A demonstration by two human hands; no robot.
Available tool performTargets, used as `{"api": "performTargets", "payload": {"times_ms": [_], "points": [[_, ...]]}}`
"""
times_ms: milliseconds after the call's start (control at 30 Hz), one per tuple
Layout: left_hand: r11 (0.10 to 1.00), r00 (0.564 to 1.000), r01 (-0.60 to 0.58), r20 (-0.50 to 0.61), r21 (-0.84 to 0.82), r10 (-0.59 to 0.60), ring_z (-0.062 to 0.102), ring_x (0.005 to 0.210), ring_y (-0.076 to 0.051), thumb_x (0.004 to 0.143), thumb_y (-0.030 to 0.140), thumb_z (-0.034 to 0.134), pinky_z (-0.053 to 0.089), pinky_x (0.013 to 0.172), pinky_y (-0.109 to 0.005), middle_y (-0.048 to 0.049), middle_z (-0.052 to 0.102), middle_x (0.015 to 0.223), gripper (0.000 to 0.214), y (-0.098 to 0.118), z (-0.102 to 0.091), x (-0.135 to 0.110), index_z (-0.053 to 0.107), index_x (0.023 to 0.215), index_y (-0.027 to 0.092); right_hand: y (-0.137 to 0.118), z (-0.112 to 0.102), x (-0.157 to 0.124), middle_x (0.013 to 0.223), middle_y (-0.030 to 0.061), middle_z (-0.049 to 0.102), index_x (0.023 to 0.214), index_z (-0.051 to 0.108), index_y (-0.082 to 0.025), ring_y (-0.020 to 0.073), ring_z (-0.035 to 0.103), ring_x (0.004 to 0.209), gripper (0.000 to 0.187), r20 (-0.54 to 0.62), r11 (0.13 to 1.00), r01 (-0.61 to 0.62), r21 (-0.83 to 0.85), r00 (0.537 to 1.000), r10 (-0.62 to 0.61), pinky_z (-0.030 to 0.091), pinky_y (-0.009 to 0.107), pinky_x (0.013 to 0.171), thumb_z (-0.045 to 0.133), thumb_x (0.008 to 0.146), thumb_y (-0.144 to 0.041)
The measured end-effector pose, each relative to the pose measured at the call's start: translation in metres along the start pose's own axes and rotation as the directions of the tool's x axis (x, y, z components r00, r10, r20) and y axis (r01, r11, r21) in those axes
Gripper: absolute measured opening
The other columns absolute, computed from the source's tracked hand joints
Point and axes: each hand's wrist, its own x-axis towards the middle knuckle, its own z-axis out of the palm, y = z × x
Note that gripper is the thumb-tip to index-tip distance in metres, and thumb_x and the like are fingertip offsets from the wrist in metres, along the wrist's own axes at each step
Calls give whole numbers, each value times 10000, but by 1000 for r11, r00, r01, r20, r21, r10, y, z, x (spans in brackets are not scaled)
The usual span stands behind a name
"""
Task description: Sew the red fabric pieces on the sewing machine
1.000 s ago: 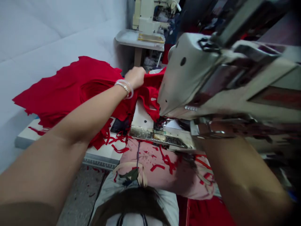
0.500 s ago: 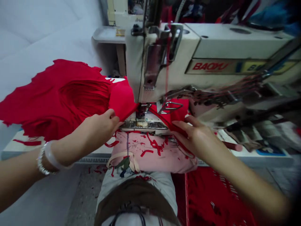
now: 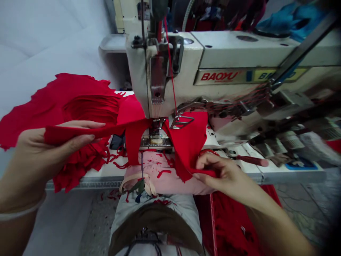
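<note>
A piece of red fabric (image 3: 190,142) passes under the needle area of a white sewing machine (image 3: 165,71). My left hand (image 3: 53,153) pinches its left end between thumb and fingers, left of the needle. At the right, my right hand (image 3: 220,172) grips a folded edge of the fabric, above the front of the table. A fan-shaped pile of red cut pieces (image 3: 58,96) lies behind my left hand. A red thread (image 3: 170,64) runs down the machine head to a wire guide (image 3: 182,122).
A pink cushion (image 3: 157,177) strewn with red scraps juts out at the table's front. A red-handled tool (image 3: 252,160) lies on the right of the table. Below stands a red crate (image 3: 213,224) with red fabric. A dark object (image 3: 116,141) sits left of the needle.
My left hand has moved left and towards me, drawing out the end of the fabric. My right hand has come slightly nearer to me, lifting the fabric's right edge into a fold.
</note>
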Motion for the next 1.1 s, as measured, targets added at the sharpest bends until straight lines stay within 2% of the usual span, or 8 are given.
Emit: {"api": "performTargets", "payload": {"times_ms": [133, 300, 467, 567, 733, 833, 900, 1100], "points": [[952, 994, 105, -4, -289, -111, 643, 622, -96, 695, 281, 849, 548, 556, -181, 36, 741, 821, 170, 9, 21, -4, 778, 843, 236, 15, 20, 9, 727, -11, 611, 909, 651, -184, 116, 528, 623, 147, 91, 987, -63, -145, 993, 77, 419, 232, 581, 592, 798, -259], [909, 945, 301, -35, -287, -324, 633, 703, -99, 774, 408, 799, 541, 582, -205, 66, 739, 933, 139, -4, 14, -1, 764, 851, 299, 24, 1, -12, 722, 18, 627, 695, 648, -210, 173, 592, 698, 218, -150, 998, -43, -38, 988, 36, 474, 295, 643, 702, 800, -394], [933, 965, 221, -76, -283, -252, 615, 1094, -226, 869, 577, 627, 458, 518, -178, 44, 645, 1296, 301, -14, 9, 16, 716, 1087, 390, 23, -33, -38, 816, 72, 672, 777, 704, -332, 200, 607, 641, 151, -629, 953, -3, 302, 751, 202, 497, 383, 609, 646, 862, -442], [957, 995, 100, 39, -271, -93, 585, 1197, -210, 993, 549, 392, 439, 494, -158, 41, 562, 1405, 354, -6, 28, 22, 590, 1269, 450, 1, -15, -18, 861, 72, 692, 1045, 697, -430, 214, 639, 679, 282, -721, 955, 244, 166, 691, -52, 531, 408, 616, 433, 962, -484], [938, 883, -344, 322, -51, 342, 695, 892, -161, 984, 336, 493, 599, 766, -295, -54, 731, 1014, 284, -16, 86, 9, 678, 1154, 205, -27, 61, 53, 1071, 93, 705, 1058, 714, -199, 227, 635, 1076, 201, -373, 774, 462, -434, 690, -621, 547, 410, 952, 581, 909, -181], [725, 719, -661, 443, 196, 536, 652, 1067, -202, 971, 157, 475, 565, 929, -350, -120, 694, 1138, 255, -37, 108, -1, 699, 1089, 124, -18, 84, 73, 1097, 161, 692, 1052, 700, -77, 247, 595, 1095, 232, -164, 524, 383, -760, 668, -726, 556, 386, 919, 516, 914, -104], [519, 635, -771, 505, 369, 584, 594, 1154, -236, 971, 105, 433, 554, 938, -382, -151, 639, 1223, 286, -45, 111, -7, 678, 1118, 107, -10, 85, 74, 1091, 158, 689, 1108, 680, -75, 250, 589, 1045, 263, -155, 492, 316, -811, 696, -701, 559, 402, 874, 507, 914, -112], [331, 679, -733, 611, 594, 407, 602, 1001, -260, 934, 123, 517, 562, 764, -376, -136, 634, 1182, 291, -31, 108, -21, 637, 1198, 110, -10, 79, 73, 1084, 116, 695, 1082, 669, -115, 239, 590, 1011, 222, -295, 643, 306, -702, 696, -654, 537, 414, 881, 532, 906, -117]]}}
